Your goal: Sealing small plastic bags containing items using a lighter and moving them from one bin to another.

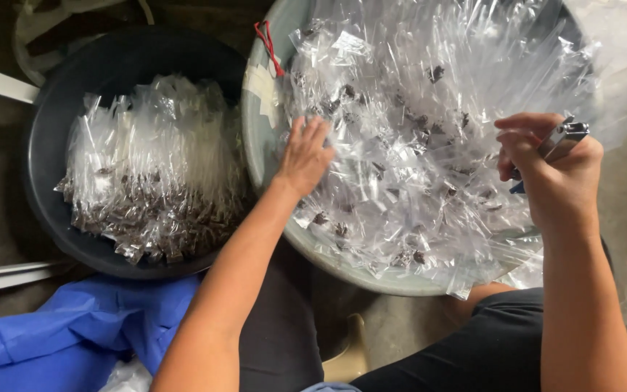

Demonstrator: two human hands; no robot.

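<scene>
Under my left hand (305,156), which lies flat and spread on the loose clear packets (415,145) heaped in the grey basin (255,138) as if to pick one, my right hand (549,170) grips a metal stapler (562,138), probably kept ready.

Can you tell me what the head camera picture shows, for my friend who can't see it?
A person's left hand reaches into a big grey basin heaped with small clear plastic bags holding dark bits, while the right hand holds a small metal tool. Beside it, a dark round tub holds a neater pile of bags, and blue cloth lies below.
</scene>
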